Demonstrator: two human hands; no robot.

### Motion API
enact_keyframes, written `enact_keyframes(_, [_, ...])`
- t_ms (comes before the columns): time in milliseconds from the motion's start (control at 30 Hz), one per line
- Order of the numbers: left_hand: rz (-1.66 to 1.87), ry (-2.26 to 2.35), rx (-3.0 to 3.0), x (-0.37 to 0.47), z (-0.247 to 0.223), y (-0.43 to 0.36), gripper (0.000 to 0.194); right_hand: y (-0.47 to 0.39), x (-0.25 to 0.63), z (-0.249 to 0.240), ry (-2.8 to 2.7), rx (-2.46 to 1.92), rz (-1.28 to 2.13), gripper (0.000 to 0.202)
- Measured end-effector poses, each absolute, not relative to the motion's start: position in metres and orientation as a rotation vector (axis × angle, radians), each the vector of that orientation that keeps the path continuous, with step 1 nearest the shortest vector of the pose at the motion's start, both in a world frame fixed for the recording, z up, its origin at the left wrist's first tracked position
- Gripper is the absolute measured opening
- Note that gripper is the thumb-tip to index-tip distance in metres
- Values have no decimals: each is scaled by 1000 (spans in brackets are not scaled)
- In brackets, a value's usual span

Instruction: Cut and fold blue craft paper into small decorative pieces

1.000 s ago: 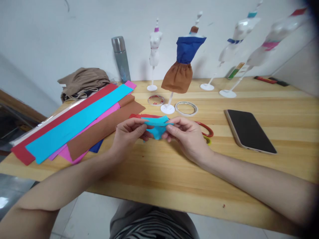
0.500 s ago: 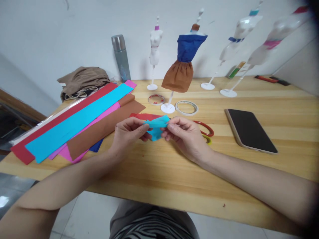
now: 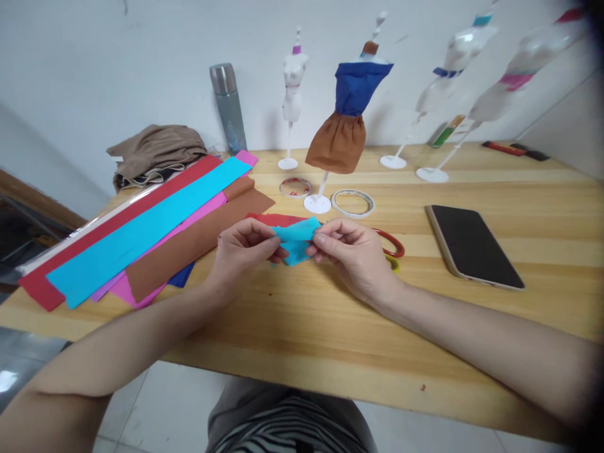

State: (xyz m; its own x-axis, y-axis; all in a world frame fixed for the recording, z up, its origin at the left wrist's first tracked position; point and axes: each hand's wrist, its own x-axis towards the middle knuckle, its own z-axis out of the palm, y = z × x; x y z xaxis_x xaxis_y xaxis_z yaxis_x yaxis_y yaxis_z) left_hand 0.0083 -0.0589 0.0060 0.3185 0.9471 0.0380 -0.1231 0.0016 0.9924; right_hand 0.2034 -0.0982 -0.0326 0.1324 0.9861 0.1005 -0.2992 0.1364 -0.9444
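A small light-blue paper piece (image 3: 296, 231) is stretched between my two hands above the table. My left hand (image 3: 248, 248) pinches its left end, and my right hand (image 3: 346, 251) pinches the right end. A folded flap of the same blue hangs below the top band. Just behind the hands lies red paper (image 3: 271, 219). Partly hidden behind my right hand are a red loop (image 3: 394, 244) and a yellow loop (image 3: 394, 264). Beyond them stands a mannequin with a blue top (image 3: 358, 88) and a gathered brown skirt (image 3: 337, 143).
Coloured paper strips (image 3: 155, 229) are spread at the left, near a brown cloth (image 3: 158, 151) and a flask (image 3: 229, 110). Tape rings (image 3: 353, 204) lie by the mannequin's base. A phone (image 3: 474, 245) rests at the right. Several white mannequins (image 3: 293, 75) stand behind.
The top band of the blue paper now looks wider and flatter between my fingers. Both hands stay in nearly the same place, and the view has shifted very slightly.
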Motion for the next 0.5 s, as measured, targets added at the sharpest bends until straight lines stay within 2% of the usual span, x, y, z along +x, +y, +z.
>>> enact_keyframes(500, [1023, 858, 1221, 8, 4, -55, 24, -96, 203, -31, -913, -984, 1114, 40])
